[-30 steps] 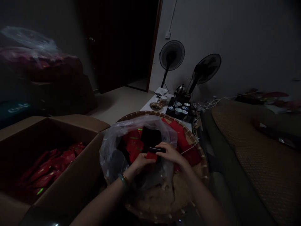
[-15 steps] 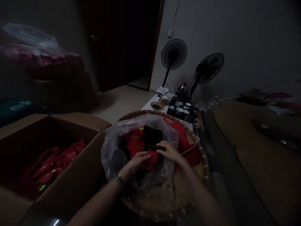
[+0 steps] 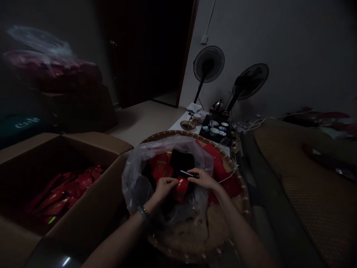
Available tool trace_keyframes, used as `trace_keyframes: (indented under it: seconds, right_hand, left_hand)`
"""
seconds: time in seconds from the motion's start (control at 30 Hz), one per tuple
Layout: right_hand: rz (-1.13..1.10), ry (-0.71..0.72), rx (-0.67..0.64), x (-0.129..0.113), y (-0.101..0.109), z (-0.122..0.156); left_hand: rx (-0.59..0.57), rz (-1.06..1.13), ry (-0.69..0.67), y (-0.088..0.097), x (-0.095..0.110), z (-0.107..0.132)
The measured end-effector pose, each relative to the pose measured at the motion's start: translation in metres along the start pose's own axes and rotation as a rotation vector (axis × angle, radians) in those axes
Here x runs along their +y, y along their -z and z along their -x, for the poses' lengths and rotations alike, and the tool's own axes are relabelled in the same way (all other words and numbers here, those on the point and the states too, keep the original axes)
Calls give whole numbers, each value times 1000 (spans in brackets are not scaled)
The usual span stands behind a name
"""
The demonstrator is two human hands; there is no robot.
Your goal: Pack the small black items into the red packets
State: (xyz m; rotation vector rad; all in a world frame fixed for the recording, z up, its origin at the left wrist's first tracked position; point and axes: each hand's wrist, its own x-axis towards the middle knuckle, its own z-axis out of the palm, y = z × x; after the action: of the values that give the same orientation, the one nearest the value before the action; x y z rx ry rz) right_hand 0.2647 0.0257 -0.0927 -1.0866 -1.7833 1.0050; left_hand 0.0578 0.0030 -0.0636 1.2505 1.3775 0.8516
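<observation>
Though dim, the red packet (image 3: 182, 189) (flat, rectangular) glossy.

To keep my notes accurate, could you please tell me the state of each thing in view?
Left hand, pinching red packet
Right hand, holding black tool
Box, open, partly filled
Plastic bag, open
Basket, bearing the bag
Door, open
Fans, running or not unclear

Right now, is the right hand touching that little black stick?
Touching. The head view shows the right hand gripping one end of the black stick, with its other end sticking out to the left.
</observation>
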Motion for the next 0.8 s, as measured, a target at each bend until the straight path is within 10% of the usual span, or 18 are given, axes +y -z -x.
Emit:
trace_keyframes:
  seconds: [0.8]
  right_hand:
    - [75, 89, -21, -15, -2, -6]
  left_hand:
    - [-54, 38, 111, -2, 4, 3]
